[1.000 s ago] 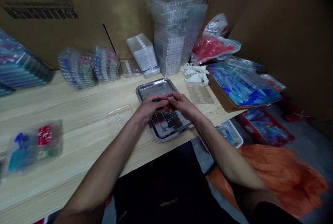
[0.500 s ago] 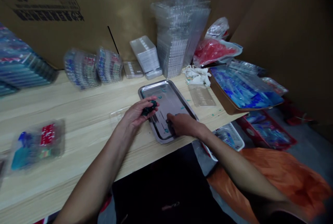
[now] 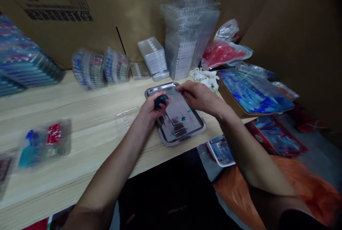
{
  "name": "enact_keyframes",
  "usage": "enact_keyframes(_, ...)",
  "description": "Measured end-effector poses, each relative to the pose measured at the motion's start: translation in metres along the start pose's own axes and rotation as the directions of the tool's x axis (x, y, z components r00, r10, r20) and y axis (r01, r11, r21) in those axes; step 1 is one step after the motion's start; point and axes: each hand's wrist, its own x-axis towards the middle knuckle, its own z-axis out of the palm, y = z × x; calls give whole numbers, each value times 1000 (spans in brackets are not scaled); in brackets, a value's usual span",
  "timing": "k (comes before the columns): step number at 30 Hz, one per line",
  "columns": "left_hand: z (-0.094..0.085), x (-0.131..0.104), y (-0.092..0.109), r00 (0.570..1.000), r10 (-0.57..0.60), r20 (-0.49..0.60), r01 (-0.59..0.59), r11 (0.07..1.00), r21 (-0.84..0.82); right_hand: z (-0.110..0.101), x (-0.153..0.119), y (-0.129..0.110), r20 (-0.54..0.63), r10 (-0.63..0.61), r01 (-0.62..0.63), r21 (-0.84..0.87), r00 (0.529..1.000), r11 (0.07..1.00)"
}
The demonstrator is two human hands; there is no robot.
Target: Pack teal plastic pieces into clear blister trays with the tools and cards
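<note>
The left hand (image 3: 154, 106) held a dark green lump (image 3: 161, 102), its fingers curled around the sides; the lump lay in the palm and against the fingers, above the far-left part of a metal tray (image 3: 184, 134). The right hand (image 3: 199, 96) was to the right of that grip, apart from the lump, over the tray's far right edge, with fingers bent and tips near one another; whether they pinched anything could not be told. Small green scraps (image 3: 183, 119) lay on the tray, nearer the wearer than the left grip. A clear plastic piece (image 3: 127, 120) lay on the table (image 3: 98, 116) to the left of the held lump. The lump's underside was hidden by the left hand, and the right palm was turned out of view. Blur softened the clear stacks (image 3: 184, 41) beyond both hands.
</note>
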Motion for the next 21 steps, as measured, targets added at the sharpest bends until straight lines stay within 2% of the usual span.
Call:
enact_keyframes(1, -6, -1, 6, 992, 122, -33, -120, 991, 51, 2, -12, 5, 64, 8, -8, 1, 998, 1000)
enact_keyframes(2, -12, -2, 11, 962, 263, -78, -252, 960, 123, 6, -25, 8, 171, -8, 6, 13, 985, 1000)
enact_keyframes(3, -19, 0, 15, 906, 406, -122, -375, 902, 215, 14, -38, 9, 303, -42, 33, 35, 952, 999)
enact_keyframes(4, -25, 3, 18, 834, 530, -151, -465, 823, 326, 24, -50, 9, 436, -75, 56, 55, 897, 997)
enact_keyframes(5, -32, 7, 19, 758, 632, -159, -514, 730, 450, 35, -61, 7, 520, -82, 63, 55, 850, 996)
enact_keyframes(6, -39, 13, 20, 695, 704, -146, -516, 630, 580, 47, -69, 4, 564, -82, 68, 46, 822, 997)
enact_keyframes(7, -45, 19, 19, 651, 749, -124, -478, 531, 700, 60, -74, 0, 585, -82, 75, 36, 807, 997)
enact_keyframes(8, -51, 25, 18, 626, 773, -105, -411, 440, 798, 72, -75, -5, 583, -82, 85, 22, 808, 996)
enact_keyframes(9, -57, 31, 16, 629, 771, -100, -323, 375, 869, 83, -72, -9, 570, -89, 103, 8, 817, 995)
enact_keyframes(10, -62, 36, 15, 657, 744, -120, -226, 347, 910, 93, -64, -12, 552, -102, 127, -7, 828, 992)
enact_keyframes(12, -68, 42, 12, 729, 652, -208, -66, 369, 927, 110, -38, -13, 492, -117, 166, -58, 863, 984)
enact_keyframes(15, -68, 44, 9, 786, 552, -279, 18, 430, 903, 120, 14, 1, 350, -71, 130, -147, 934, 981)
enact_keyframes(18, -63, 41, 8, 807, 525, -269, 8, 445, 895, 103, 46, 29, 221, -25, 45, -83, 975, 996)
enact_keyframes(19, -62, 40, 8, 814, 517, -264, 2, 452, 892, 94, 45, 37, 171, -13, 21, -45, 985, 999)
enact_keyframes(21, -62, 35, 8, 835, 496, -238, -20, 461, 887, 73, 26, 49, 113, 13, -13, -4, 994, 1000)
